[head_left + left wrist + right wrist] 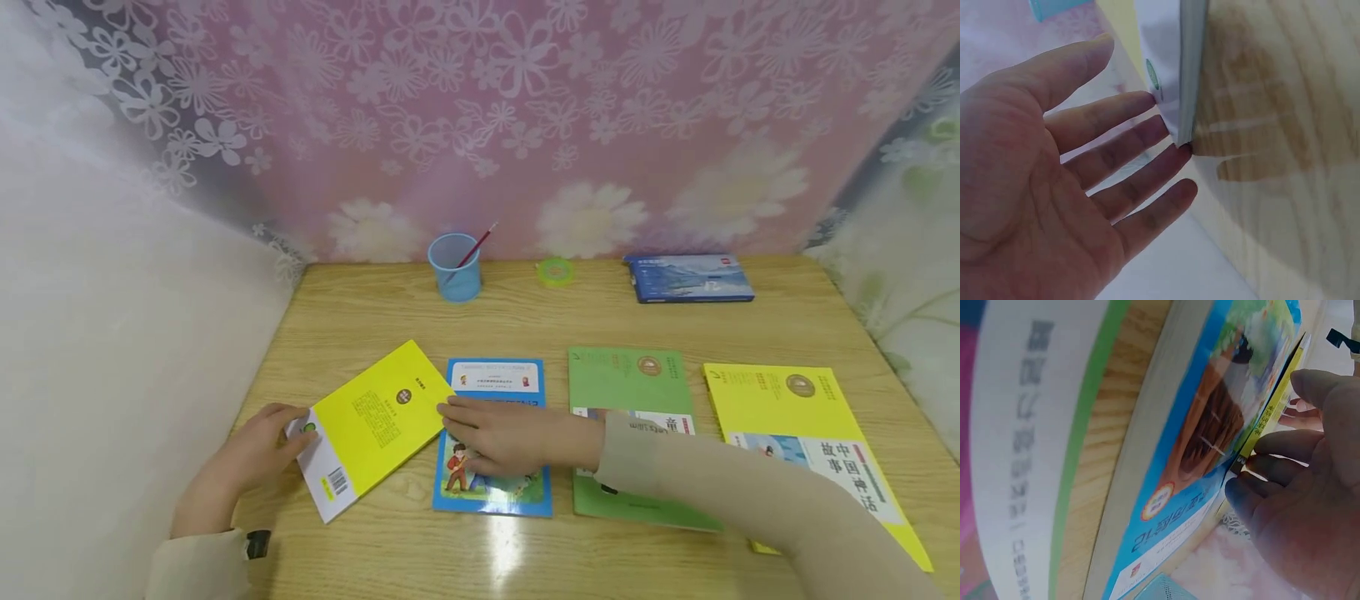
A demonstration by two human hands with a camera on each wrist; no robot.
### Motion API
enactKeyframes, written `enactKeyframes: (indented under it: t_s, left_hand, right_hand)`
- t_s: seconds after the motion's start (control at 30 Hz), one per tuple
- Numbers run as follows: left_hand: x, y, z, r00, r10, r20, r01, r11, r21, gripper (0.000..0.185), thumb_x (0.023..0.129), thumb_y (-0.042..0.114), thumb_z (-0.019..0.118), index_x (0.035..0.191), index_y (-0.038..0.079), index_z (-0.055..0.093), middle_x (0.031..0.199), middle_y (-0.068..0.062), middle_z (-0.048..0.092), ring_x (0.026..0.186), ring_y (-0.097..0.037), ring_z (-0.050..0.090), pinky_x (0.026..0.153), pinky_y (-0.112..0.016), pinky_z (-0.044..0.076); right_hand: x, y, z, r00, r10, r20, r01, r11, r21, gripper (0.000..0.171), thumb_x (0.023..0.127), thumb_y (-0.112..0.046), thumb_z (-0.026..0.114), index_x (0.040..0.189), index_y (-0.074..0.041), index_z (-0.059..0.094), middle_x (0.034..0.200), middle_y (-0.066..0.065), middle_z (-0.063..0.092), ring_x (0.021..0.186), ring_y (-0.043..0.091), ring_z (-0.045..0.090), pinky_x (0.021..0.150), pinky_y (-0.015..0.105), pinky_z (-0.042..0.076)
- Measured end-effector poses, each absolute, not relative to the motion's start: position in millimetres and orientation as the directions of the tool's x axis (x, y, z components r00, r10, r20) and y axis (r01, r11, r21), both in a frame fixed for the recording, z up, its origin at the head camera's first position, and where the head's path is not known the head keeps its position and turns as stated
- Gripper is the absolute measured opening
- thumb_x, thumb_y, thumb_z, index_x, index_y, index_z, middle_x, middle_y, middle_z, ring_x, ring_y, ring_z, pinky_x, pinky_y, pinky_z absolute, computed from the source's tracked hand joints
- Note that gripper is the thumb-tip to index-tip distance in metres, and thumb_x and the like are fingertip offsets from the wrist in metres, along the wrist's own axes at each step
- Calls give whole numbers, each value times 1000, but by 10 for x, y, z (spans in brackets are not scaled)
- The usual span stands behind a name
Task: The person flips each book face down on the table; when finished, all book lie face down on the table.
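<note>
A yellow book (pixel 386 412) with a white strip and barcode lies tilted at the left of the table. My left hand (pixel 247 454) is at its white end; in the left wrist view the fairly straight fingers of the left hand (pixel 1079 156) touch the book's edge, thumb held apart. Over a blue picture book (pixel 525 492) reaches my right hand (pixel 502 433), its fingertips at the yellow book's right corner. Seen from the right wrist, loosely bent fingers of the right hand (pixel 1304 469) meet the yellow book's spine (pixel 1263 425), beyond the blue cover.
To the right lie a green book (pixel 626 379), partly under my right forearm, and another yellow book (pixel 772 412). Along the back stand a blue pen cup (pixel 459 283) with a pencil (pixel 480 242), a green tape roll (pixel 556 272) and a blue box (pixel 690 279).
</note>
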State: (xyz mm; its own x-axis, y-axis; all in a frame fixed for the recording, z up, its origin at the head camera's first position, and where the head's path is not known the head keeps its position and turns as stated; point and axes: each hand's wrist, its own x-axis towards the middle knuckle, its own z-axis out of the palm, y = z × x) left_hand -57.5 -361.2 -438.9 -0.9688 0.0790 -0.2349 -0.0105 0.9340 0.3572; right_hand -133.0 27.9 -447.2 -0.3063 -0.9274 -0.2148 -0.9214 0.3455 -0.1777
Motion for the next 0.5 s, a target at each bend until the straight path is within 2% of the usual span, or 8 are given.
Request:
enactKeyframes:
  t_s: [0.13,0.4,0.5]
  left_hand:
    - [-591,-3634,-4416,-965,68,-253,-27,936,352,62,102,34,69,145,-7,56,137,-30,60,98,-28,62,84,-47,57]
    - [-559,-3626,-4494,-975,41,-217,-35,942,335,61,99,31,73,145,-6,57,135,-26,61,100,-29,61,83,-42,56]
    - [-540,-3631,-4510,-977,37,-212,-35,944,327,63,97,32,75,145,-6,57,134,-26,61,102,-32,61,83,-46,57]
  right_hand:
    - [-1302,297,-4500,-304,-929,-213,-922,343,-182,73,110,-52,46,165,-6,32,177,11,19,165,28,16,130,39,30]
    - [-1351,261,-4511,-300,-940,-162,-933,325,-155,63,112,-40,49,162,-4,37,175,14,25,164,30,22,129,38,33]
    - [-1386,242,-4513,-305,-937,-170,-931,331,-155,64,112,-41,48,163,-4,35,175,15,23,164,31,21,129,38,32]
